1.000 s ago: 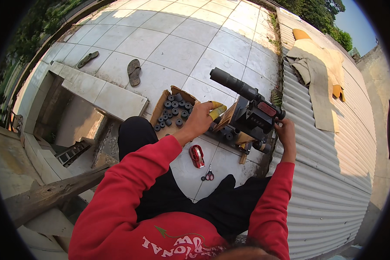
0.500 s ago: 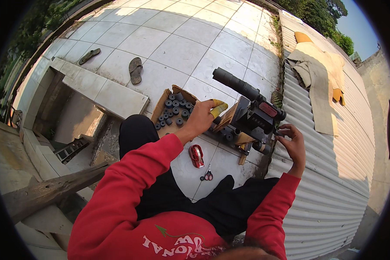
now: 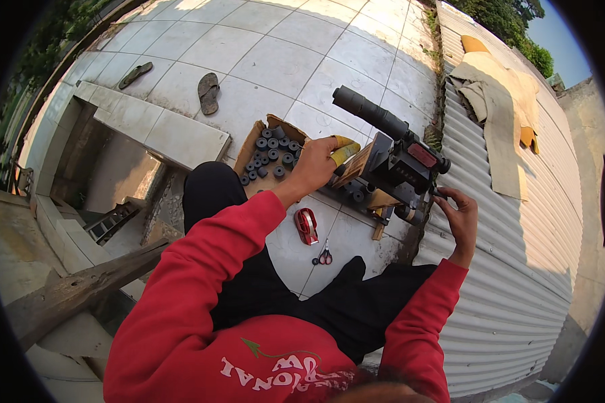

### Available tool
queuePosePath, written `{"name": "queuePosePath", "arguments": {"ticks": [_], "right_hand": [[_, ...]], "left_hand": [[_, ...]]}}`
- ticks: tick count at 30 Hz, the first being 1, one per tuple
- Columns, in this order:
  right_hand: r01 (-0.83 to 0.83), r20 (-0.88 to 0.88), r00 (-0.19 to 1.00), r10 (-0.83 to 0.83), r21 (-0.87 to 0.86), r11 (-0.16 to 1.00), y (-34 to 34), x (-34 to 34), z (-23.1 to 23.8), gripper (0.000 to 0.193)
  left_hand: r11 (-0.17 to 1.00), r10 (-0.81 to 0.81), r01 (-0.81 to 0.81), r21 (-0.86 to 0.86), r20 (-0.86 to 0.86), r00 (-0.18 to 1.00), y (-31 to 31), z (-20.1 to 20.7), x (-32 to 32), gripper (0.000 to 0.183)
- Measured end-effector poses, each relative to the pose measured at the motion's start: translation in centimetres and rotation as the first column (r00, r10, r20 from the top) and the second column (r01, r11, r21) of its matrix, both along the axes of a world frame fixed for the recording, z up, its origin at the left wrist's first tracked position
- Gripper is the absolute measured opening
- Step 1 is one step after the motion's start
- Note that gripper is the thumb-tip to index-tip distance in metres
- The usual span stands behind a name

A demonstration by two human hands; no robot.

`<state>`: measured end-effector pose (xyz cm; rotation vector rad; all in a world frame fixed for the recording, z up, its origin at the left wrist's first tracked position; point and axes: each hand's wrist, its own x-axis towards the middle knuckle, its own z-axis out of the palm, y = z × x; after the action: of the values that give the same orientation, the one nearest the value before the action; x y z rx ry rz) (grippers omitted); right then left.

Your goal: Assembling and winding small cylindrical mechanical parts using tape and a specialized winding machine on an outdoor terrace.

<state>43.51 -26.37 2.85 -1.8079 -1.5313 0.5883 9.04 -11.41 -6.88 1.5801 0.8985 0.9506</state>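
Observation:
A black machine [image 3: 405,162] with a long ribbed black cylinder [image 3: 370,111] on top stands on the tiles in front of me, slightly right. Yellow tape wraps fingers of my left hand [image 3: 314,163], which is closed beside the wooden board [image 3: 356,165] on the machine's left side. A dark piece shows under those fingers, mostly hidden. At the machine's right side, my right hand [image 3: 460,218] pinches a small dark part, too small to name. Left of the machine, a cardboard box [image 3: 243,160] holds several dark grey hollow cylinders [image 3: 273,154].
Nearer me on the tiles lie a red tape dispenser [image 3: 306,226] and small scissors [image 3: 325,255] beside a small black ring. Two sandals [image 3: 208,93] lie farther off. Corrugated roofing [image 3: 491,269] borders the right, with a cloth [image 3: 501,101] over it. A walled opening [image 3: 121,161] drops away left.
The view has shifted slightly, so the machine appears a little higher. My right hand's fingertips remain at the machine's right side, and my left hand stays by the board.

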Motion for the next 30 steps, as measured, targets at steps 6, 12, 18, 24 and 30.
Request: {"name": "queuePosePath", "arguments": {"ticks": [6,12,18,24,30], "right_hand": [[0.000,0.054,0.999,-0.002,0.032,0.999,0.3,-0.3,-0.7,0.023],[0.029,0.035,0.999,-0.030,0.037,0.999,-0.2,-0.2,-0.8,0.023],[0.006,0.017,1.000,-0.007,0.015,1.000,-0.3,-0.4,-0.6,0.024],[0.007,0.077,0.997,-0.013,0.076,0.997,-0.1,-0.6,-1.0,0.023],[0.047,0.085,0.995,-0.051,0.056,0.997,-0.5,-1.7,-0.6,0.024]], "left_hand": [[0.999,-0.032,0.035,-0.030,0.088,0.996,0.5,-1.1,-0.1,0.030],[0.997,-0.021,0.023,-0.071,0.024,0.999,0.3,0.5,0.0,0.031],[0.998,-0.028,0.031,-0.060,0.058,0.998,0.5,-0.2,-0.1,0.032],[0.997,-0.034,0.040,-0.068,0.090,0.995,0.8,-1.2,0.0,0.031],[0.997,-0.018,0.029,-0.072,0.144,0.989,0.8,-1.1,0.5,0.030]]}}
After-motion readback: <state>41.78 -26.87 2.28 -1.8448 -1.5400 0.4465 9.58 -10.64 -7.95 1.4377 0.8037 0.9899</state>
